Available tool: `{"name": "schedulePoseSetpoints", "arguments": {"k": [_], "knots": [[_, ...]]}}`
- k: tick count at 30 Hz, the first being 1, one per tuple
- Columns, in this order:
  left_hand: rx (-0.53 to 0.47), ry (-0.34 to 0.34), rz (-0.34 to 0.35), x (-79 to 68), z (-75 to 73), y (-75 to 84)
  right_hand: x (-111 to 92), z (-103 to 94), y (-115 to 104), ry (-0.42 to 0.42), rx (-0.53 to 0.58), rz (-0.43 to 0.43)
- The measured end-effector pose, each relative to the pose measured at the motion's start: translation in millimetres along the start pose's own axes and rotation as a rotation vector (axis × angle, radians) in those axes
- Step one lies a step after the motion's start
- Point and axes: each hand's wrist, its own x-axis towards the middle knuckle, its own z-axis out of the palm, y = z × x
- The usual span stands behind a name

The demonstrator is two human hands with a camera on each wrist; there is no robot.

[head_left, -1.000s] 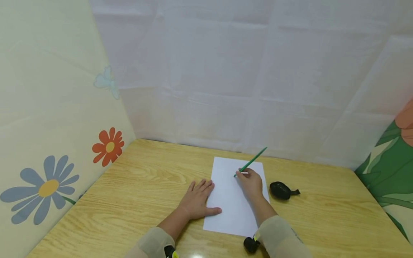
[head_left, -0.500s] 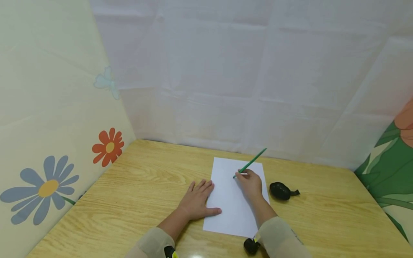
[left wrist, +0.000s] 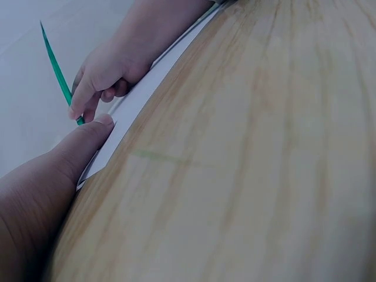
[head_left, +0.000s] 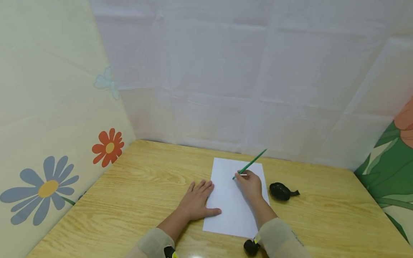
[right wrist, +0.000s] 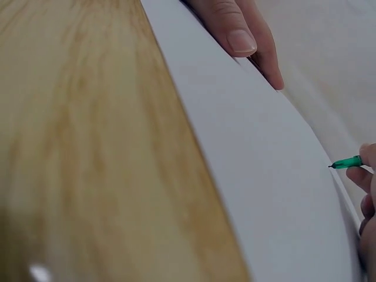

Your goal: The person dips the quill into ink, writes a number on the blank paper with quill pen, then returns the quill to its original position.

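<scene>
Currently, right hand [head_left: 251,184]: grasping the green pen [head_left: 255,160] between thumb and fingers.
Pen: slanted, its nib at the far half of the white paper [head_left: 227,193]; contact unclear.
Left hand [head_left: 195,205]: released, thumb on the paper's left side.
Desk [head_left: 155,172]: bears the paper and, just right, a black oval object [head_left: 279,191].

Head view forward and down, low close wrist views, sharing paper [head_left: 230,204]

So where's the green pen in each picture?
Head: green pen is right of centre, below the middle, in the right hand.
Left wrist: upper left.
Right wrist: near the right edge, just below the middle; only the tip end shows.
Shared landmark: white paper.
</scene>
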Motion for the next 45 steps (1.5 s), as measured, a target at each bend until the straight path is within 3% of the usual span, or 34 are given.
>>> {"name": "schedulePoseSetpoints", "arguments": {"k": [45], "knots": [[-0.002,-0.006,0.003,-0.2,-1.5,-0.2,-9.9,-0.8,-1.3,-0.030,0.030,-0.027]]}}
